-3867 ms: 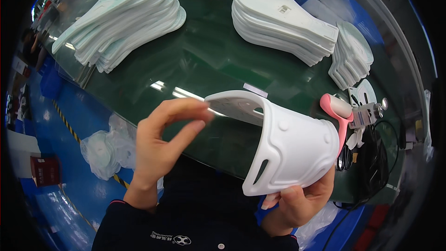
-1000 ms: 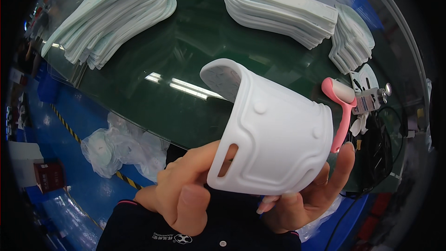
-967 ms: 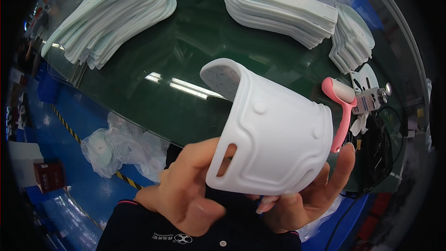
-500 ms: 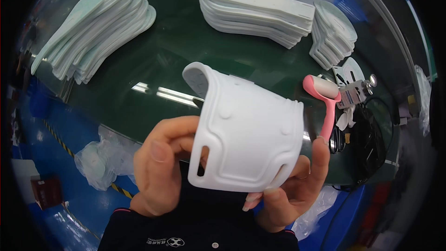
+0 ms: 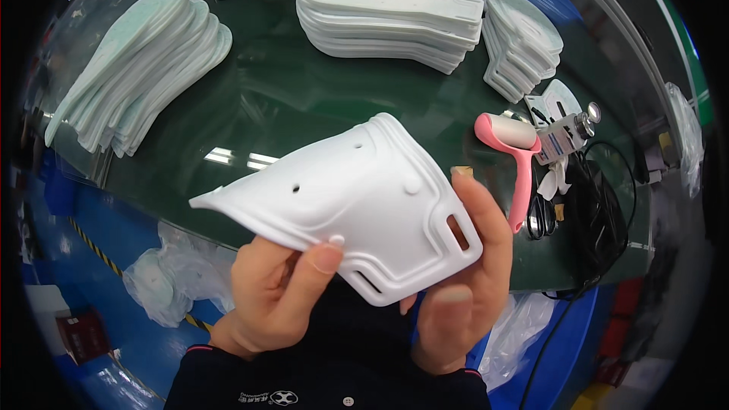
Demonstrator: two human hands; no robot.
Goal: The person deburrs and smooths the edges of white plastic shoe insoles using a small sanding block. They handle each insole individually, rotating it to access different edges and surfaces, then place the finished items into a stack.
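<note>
A white moulded plastic shell [image 5: 334, 197], curved and smooth, is held up above the table's near edge. It has two slots at its lower right end, small round holes and raised ridges, and narrows to a point at the left. My left hand [image 5: 266, 296] pinches its lower edge, thumb on the outer face beside a small knob and fingers underneath. Around the slotted right end curls my right hand [image 5: 486, 273], its fingers along the edge and its thumb low beside it. The shell hides some of the fingers and its own inner face.
On the dark green table [image 5: 258, 106] stand stacks of white padded pieces at left [image 5: 144, 68], back [image 5: 387, 23] and right [image 5: 524, 45]. A pink-handled lint roller [image 5: 520, 159], a pump bottle [image 5: 562, 140] and a black bag [image 5: 596, 212] lie at right. Clear plastic bags [image 5: 178, 266] lie at lower left.
The shell has been turned in my hands: its slotted end now points lower right and its narrow end left. My left thumb has moved onto its face. The whole view has shifted slightly.
</note>
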